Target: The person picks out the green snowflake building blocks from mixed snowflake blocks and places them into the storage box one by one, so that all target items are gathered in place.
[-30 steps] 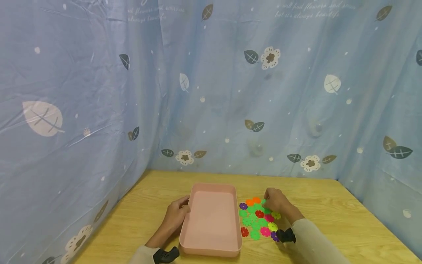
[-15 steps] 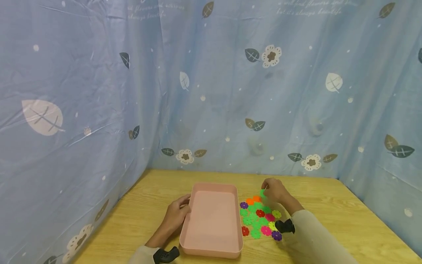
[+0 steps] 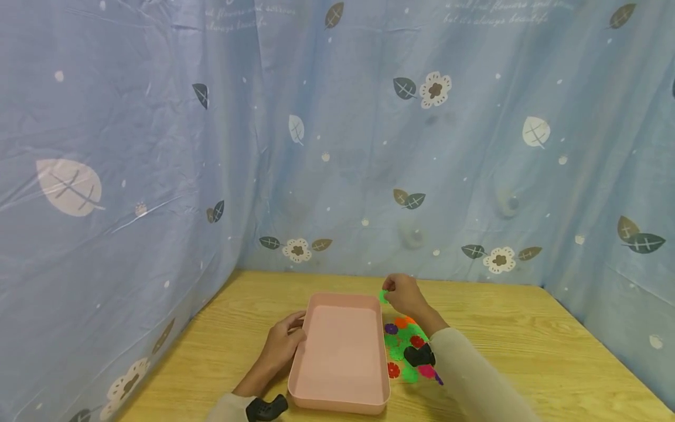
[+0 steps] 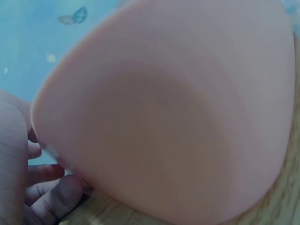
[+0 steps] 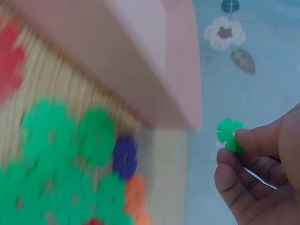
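A shallow pink tray (image 3: 343, 351) lies lengthwise on the table. My left hand (image 3: 282, 346) holds its left side, thumb at the rim and the other fingers bent against the wall; in the left wrist view the fingers (image 4: 58, 199) meet the tray's edge. My right hand (image 3: 405, 295) is past the tray's far right corner, pinching a green flower-shaped plastic piece (image 5: 228, 132) between thumb and fingertips. Below that wrist lie many similar flower pieces (image 3: 396, 353), mostly green, with red, purple, orange and pink ones. The right forearm and its black strap cover part of them.
The wooden table (image 3: 501, 334) runs back to a blue curtain (image 3: 348, 146) printed with leaves and flowers, which also hangs along the left and right sides. The flower pieces sit close beside the tray's right wall (image 5: 117, 56).
My right hand has lifted a green flower piece out of the pile and carried it up and left, to near the tray's far right corner. The left hand stays at the tray's side.
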A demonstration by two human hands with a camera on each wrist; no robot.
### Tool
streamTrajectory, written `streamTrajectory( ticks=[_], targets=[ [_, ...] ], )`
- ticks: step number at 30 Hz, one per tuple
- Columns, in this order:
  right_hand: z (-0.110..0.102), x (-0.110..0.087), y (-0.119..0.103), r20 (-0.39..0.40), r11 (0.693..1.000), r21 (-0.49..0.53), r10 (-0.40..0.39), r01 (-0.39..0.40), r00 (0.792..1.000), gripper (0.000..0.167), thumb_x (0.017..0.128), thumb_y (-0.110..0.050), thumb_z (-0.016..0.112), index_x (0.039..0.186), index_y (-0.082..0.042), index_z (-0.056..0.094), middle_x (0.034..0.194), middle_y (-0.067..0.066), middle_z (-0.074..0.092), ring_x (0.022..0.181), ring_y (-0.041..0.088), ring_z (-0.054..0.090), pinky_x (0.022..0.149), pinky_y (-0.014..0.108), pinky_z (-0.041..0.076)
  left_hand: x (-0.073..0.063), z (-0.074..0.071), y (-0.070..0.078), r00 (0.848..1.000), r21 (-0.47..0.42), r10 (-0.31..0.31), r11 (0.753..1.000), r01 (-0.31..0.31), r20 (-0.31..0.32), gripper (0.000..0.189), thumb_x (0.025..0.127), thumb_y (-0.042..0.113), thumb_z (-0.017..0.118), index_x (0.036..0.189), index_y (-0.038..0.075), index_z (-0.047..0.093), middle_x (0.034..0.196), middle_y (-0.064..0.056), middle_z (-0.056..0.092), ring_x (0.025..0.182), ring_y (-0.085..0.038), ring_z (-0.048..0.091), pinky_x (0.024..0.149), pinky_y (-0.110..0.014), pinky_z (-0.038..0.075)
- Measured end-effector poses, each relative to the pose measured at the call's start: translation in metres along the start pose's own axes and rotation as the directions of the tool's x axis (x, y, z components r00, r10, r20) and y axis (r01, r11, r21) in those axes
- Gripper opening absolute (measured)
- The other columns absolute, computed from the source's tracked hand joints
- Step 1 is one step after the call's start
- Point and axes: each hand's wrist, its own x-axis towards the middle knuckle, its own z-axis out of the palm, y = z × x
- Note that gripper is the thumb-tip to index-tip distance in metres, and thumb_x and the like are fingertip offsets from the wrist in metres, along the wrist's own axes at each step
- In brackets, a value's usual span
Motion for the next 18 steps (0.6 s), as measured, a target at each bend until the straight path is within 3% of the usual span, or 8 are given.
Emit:
streamTrajectory(
  ticks=[4,8,12,18],
  targets=[
    [0.011,0.008,-0.023,-0.006,0.997,0.076,-0.012,0.012,1.000,0.006,0.088,0.005,0.068,0.092,0.001,0.067,0.082,0.008,0.064,0.070,0.020,0.061,0.063,0.033,0.055,0.000,-0.003,0.003,1.000,-0.003,-0.005,1.000,0.005,-0.007,0.053,0.088,0.007,0.053,0.140,-0.002,0.057,0.122,-0.023,0.067,0.108,-0.037,0.069,0.075,-0.032,0.057],
    [0.027,0.016,-0.038,0.035,0.982,0.191,-0.003,-0.004,0.999,0.006,0.089,0.005,0.068,0.094,0.002,0.066,0.082,0.010,0.064,0.072,0.029,0.067,0.063,0.040,0.058,-0.001,-0.007,0.003,1.000,0.013,-0.016,1.000,0.017,-0.025,0.052,0.087,0.006,0.054,0.139,0.000,0.059,0.120,-0.021,0.068,0.107,-0.037,0.069,0.075,-0.035,0.057],
    [0.042,0.022,-0.044,0.072,0.966,0.258,0.002,-0.020,0.997,0.007,0.089,0.007,0.067,0.095,0.004,0.065,0.082,0.012,0.065,0.078,0.041,0.069,0.066,0.047,0.060,0.002,-0.006,0.003,0.999,0.018,-0.020,1.000,0.020,-0.027,0.051,0.088,0.007,0.054,0.139,0.001,0.059,0.121,-0.020,0.068,0.108,-0.037,0.069,0.077,-0.036,0.058],
    [0.061,0.022,-0.049,0.110,0.950,0.312,-0.010,-0.025,0.994,0.009,0.087,0.011,0.066,0.096,0.009,0.065,0.080,0.015,0.065,0.074,0.045,0.070,0.065,0.045,0.060,0.002,0.000,0.002,1.000,0.020,-0.011,1.000,0.012,-0.022,0.048,0.089,0.007,0.054,0.136,-0.001,0.061,0.121,-0.020,0.068,0.110,-0.035,0.068,0.078,-0.036,0.057]
  ],
)
